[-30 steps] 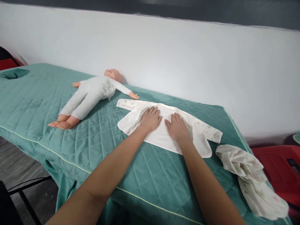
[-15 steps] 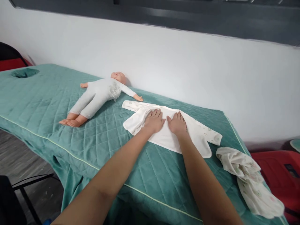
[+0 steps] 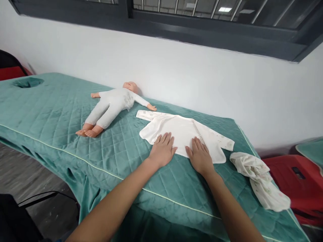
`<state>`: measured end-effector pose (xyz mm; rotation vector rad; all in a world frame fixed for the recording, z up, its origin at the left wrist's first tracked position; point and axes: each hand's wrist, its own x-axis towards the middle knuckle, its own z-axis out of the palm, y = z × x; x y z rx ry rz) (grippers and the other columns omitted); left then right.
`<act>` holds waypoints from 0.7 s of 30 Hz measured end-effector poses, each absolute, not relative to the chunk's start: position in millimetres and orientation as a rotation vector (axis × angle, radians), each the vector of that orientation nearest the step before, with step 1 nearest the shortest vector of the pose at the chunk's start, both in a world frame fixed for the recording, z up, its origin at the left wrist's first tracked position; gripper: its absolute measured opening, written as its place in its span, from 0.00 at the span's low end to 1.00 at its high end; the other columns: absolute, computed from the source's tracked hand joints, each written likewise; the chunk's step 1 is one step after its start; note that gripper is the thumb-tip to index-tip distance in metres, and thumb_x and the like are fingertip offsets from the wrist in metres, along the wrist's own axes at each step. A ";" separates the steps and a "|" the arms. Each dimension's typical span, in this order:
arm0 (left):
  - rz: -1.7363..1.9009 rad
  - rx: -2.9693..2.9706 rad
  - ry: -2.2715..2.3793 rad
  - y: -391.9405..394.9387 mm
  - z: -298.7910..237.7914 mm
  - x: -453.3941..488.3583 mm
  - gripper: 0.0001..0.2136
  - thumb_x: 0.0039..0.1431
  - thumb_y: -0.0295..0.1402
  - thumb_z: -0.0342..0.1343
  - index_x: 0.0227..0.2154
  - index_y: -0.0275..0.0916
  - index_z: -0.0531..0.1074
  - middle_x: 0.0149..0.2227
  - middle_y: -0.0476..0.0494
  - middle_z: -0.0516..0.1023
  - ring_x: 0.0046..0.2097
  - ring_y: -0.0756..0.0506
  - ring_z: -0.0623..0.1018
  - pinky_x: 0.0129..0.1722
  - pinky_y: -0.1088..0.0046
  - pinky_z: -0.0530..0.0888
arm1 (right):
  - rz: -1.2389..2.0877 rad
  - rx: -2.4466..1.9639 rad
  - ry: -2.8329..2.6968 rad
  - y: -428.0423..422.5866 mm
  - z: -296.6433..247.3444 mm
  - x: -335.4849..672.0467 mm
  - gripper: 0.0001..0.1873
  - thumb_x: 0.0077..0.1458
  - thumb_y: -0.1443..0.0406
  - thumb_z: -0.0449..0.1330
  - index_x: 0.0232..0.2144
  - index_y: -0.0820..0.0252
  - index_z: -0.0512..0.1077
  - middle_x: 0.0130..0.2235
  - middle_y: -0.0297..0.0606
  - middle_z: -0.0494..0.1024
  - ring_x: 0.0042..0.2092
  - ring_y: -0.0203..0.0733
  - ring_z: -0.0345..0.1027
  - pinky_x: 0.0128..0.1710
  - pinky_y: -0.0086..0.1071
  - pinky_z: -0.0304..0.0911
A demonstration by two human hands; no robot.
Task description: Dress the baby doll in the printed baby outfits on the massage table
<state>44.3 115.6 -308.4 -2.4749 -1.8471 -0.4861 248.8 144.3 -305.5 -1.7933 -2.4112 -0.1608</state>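
A small white long-sleeved baby top (image 3: pixel 179 129) lies spread out on the green quilted bed cover (image 3: pixel 121 137), its printed sleeves stretched to both sides. My left hand (image 3: pixel 163 148) rests flat over its lower edge, fingers extended and thumb apart. Flat on the same hem, a little to the right, lies my right hand (image 3: pixel 200 154), also with fingers stretched out. Neither hand grips the cloth. Beyond the top's left sleeve, a baby doll (image 3: pixel 113 102) in a white suit lies on its back, one hand close to the sleeve's end.
A crumpled printed white cloth (image 3: pixel 259 181) lies at the bed's right end. Past that end stands a red case or seat (image 3: pixel 290 185). The white wall (image 3: pixel 176 77) runs along the bed's far side, below a dark window frame (image 3: pixel 202 32). At far left the cover has a round hole (image 3: pixel 28 82).
Both hands have slid toward me, from the middle of the top to its near edge. My view has tilted up, showing more of the window.
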 end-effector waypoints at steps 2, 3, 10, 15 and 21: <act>-0.533 -2.523 -1.754 92.2 -309.5 33.2 0.28 0.73 0.44 0.34 0.66 0.32 0.62 0.70 0.35 0.57 0.72 0.38 0.57 0.71 0.52 0.56 | -0.189 -1.771 -2.390 120.0 -309.7 256.3 0.37 0.71 0.53 0.38 0.67 0.78 0.58 0.69 0.55 0.56 0.71 0.53 0.48 0.70 0.48 0.48; -0.564 -2.552 -1.704 81.1 -309.8 26.3 0.27 0.74 0.44 0.35 0.65 0.33 0.63 0.70 0.36 0.58 0.72 0.39 0.58 0.71 0.52 0.56 | -0.201 -1.755 -2.378 107.4 -312.6 259.5 0.37 0.71 0.52 0.38 0.67 0.77 0.58 0.69 0.55 0.56 0.71 0.53 0.49 0.70 0.48 0.49; -1.088 -2.682 -1.401 54.5 -284.7 -71.1 0.17 0.71 0.36 0.46 0.58 0.43 0.71 0.66 0.46 0.67 0.72 0.44 0.56 0.70 0.59 0.63 | -0.331 -1.534 -2.313 54.1 -308.5 247.1 0.35 0.70 0.51 0.41 0.70 0.67 0.51 0.70 0.53 0.55 0.72 0.55 0.47 0.67 0.56 0.54; -1.409 -2.057 -1.723 96.7 -249.5 -201.0 0.14 0.68 0.35 0.50 0.51 0.41 0.74 0.61 0.43 0.73 0.70 0.41 0.62 0.70 0.52 0.60 | -0.164 -1.222 -2.323 120.8 -249.4 165.8 0.31 0.69 0.53 0.46 0.68 0.60 0.55 0.71 0.49 0.54 0.72 0.52 0.45 0.69 0.53 0.51; -1.475 -1.645 -2.682 139.8 -244.0 -318.4 0.25 0.61 0.41 0.55 0.59 0.38 0.69 0.63 0.38 0.71 0.62 0.36 0.72 0.64 0.54 0.68 | 0.385 -1.302 -2.188 291.4 -220.1 0.7 0.36 0.66 0.54 0.49 0.69 0.68 0.51 0.70 0.54 0.54 0.71 0.53 0.49 0.69 0.45 0.51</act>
